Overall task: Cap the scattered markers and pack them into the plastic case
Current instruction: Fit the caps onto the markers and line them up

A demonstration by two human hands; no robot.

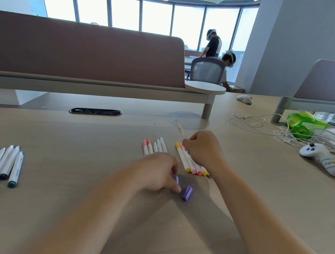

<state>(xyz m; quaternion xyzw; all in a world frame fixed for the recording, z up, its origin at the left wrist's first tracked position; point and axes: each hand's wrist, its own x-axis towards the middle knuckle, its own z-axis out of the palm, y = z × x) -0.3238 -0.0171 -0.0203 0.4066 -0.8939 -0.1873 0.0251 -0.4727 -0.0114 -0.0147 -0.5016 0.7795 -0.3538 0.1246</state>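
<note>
One half-hidden purple cap (176,179) is pinched by left hand (159,173); right hand's (203,149) fingers (187,146) unclear.

A pale wood counter (83,141) runs under a long brown partition (89,51) with a round white shelf (205,87) at its end. To the right lie tangled white cables (280,131), a green plastic packet (304,123) and a white controller (318,155) — beyond, a standing person (213,44) and a seated person (228,60) behind a mesh chair (207,69).
</note>
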